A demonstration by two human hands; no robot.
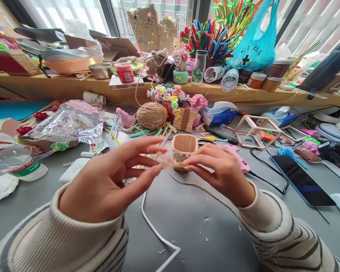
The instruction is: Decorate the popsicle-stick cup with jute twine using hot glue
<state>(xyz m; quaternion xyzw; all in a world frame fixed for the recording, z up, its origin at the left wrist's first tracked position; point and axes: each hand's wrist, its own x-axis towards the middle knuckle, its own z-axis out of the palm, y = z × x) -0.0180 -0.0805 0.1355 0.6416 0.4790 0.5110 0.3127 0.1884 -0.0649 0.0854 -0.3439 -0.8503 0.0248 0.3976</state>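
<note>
At frame centre, the left hand (107, 181) and right hand (218, 172) each pinch an end of a short jute twine piece (167, 161), just before a small popsicle-stick basket (184, 146) on the grey table (187, 219).

Both forearms reach forward, wrists raised. The left hand (107, 181) spreads its fingers, thumb and forefinger nearly meeting at the tips. The right hand (221, 172) pinches, its grip closed, knuckles up.
</note>
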